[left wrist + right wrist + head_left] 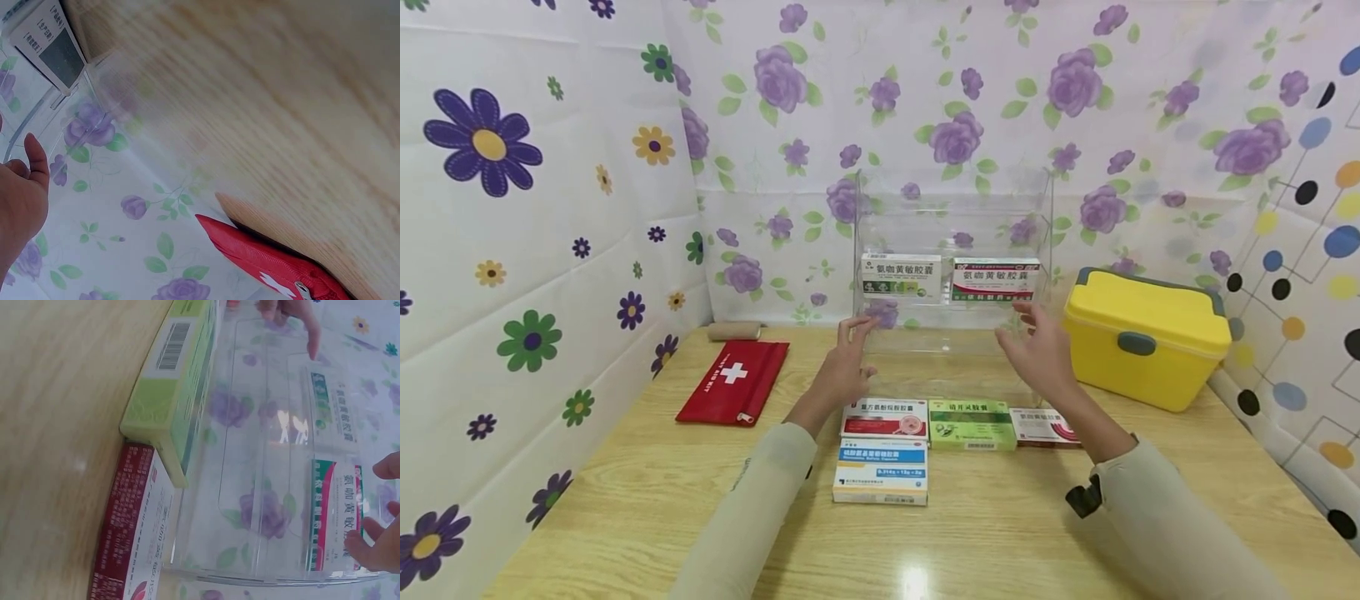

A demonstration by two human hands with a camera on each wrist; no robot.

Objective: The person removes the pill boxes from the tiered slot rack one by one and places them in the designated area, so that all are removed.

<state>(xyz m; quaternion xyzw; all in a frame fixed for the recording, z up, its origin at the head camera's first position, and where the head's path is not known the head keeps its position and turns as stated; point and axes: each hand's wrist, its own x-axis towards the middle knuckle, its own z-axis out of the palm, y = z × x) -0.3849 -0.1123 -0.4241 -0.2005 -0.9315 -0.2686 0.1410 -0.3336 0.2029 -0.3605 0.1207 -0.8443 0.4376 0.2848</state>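
Observation:
A clear acrylic rack (951, 340) stands at the back of the table. On one of its shelves a white-and-green medicine box (901, 277) leans at the left, with a white, red and green medicine box (996, 280) at the right. My left hand (838, 373) is at the rack's left side, below the first box, with loosely bent fingers and nothing in them. Fingertips of my right hand (1043, 354) hover by the lower right corner of the second box; the right wrist view shows this hand (380, 540) with fingers spread and relaxed, overlapping the box's edge.
Before the rack lie a red-and-white box (886, 419), a green box (972, 425), a dark red-and-white box (1043, 427) partly behind my right wrist, and a blue-and-white box (880, 472). A red first aid pouch (733, 383) and brown roll (733, 332) lie left; a yellow case (1138, 350) stands right.

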